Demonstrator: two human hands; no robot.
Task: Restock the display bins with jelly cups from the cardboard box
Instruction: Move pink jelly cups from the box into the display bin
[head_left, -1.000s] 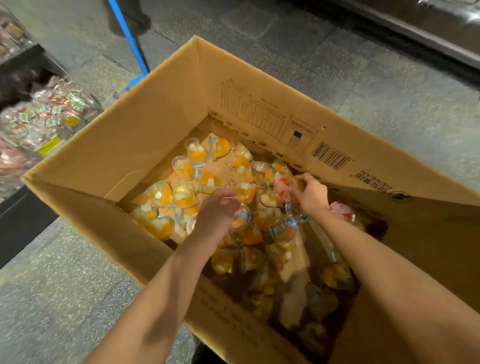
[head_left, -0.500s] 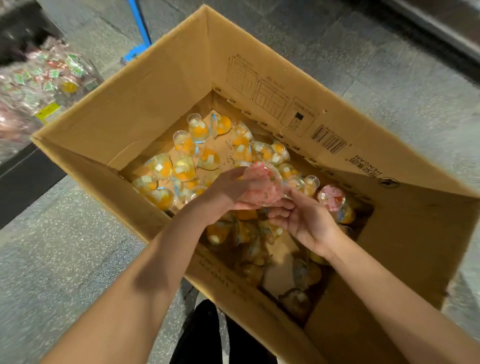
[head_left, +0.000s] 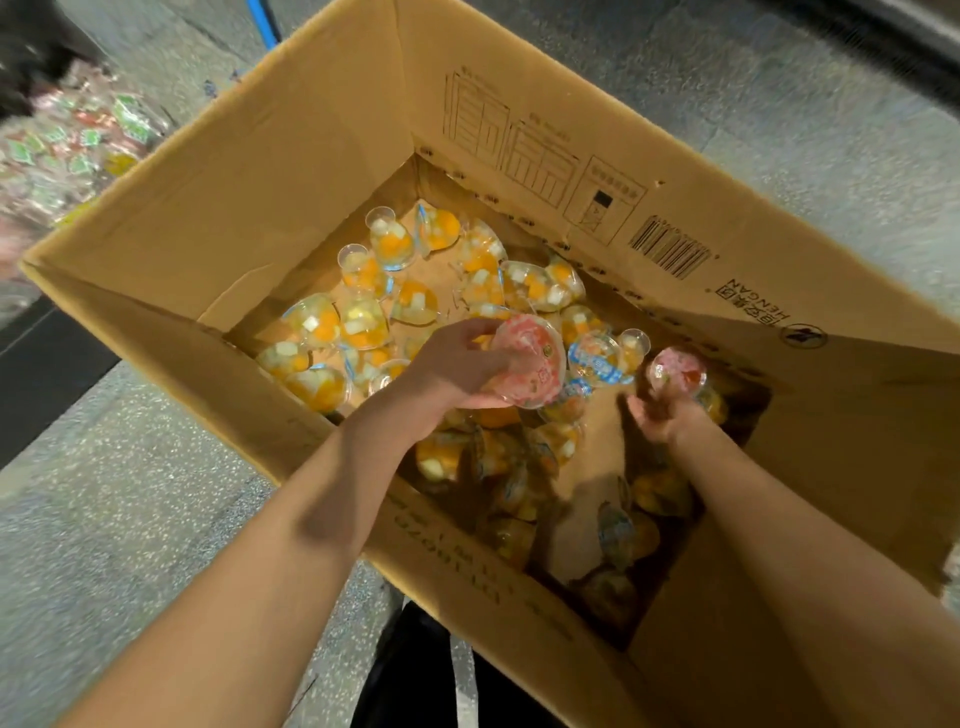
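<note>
A large open cardboard box (head_left: 311, 156) stands on the floor, its bottom strewn with several clear jelly cups of orange and white fruit (head_left: 363, 322). My left hand (head_left: 452, 366) is inside the box and grips a pink-lidded jelly cup (head_left: 527, 361), lifted above the others. My right hand (head_left: 657, 415) is lower and to the right, its blurred fingers spread at the near edge of a second pink jelly cup (head_left: 678, 371) lying by the box's right wall. A blue-labelled cup (head_left: 597, 358) sits between the two pink ones.
A display bin (head_left: 78, 145) with small wrapped sweets is at the upper left, with a dark shelf base (head_left: 41, 374) below it. Grey stone floor (head_left: 104, 519) surrounds the box. A blue pole (head_left: 262, 23) stands behind the box.
My right hand handed the pink cup to my left hand, then moved right to a second pink cup. My left hand now holds the first cup alone.
</note>
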